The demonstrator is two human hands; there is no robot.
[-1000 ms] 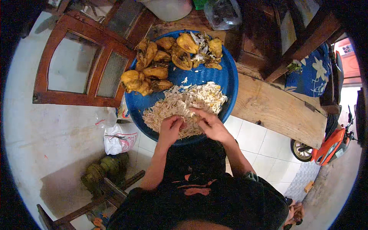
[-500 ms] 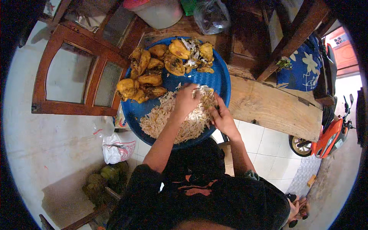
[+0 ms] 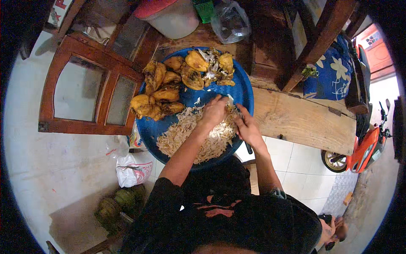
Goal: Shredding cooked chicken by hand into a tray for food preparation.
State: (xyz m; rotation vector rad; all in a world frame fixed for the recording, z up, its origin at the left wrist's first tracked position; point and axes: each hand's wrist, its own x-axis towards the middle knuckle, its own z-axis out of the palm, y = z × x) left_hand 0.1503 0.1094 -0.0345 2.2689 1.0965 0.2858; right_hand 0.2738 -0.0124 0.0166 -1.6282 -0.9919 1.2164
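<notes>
On a round blue tray [image 3: 247,95] lies a pile of shredded chicken [image 3: 179,137]. My left hand [image 3: 215,111] is over the pile's far side, its fingers curled at a piece of chicken [image 3: 230,111]. From the right, my right hand [image 3: 248,128] grips the same piece with thumb and fingers. The hands cover most of that piece. Browned, yellowish chicken pieces [image 3: 165,94] are heaped along the tray's far left. Bones and skin scraps [image 3: 212,65] sit among more chicken at the far edge.
A wooden bench [image 3: 300,116] extends to the right. At the left hangs a wooden cabinet door [image 3: 112,101] with glass panes. Behind the tray stand a white bucket [image 3: 175,21] and a clear plastic bag [image 3: 230,25]. An orange motorbike [image 3: 366,144] is far right; a person's hand [image 3: 336,233] shows lower right.
My left hand has come closer to my right hand, and less of the chicken piece shows between them. The whole view has shifted slightly.
</notes>
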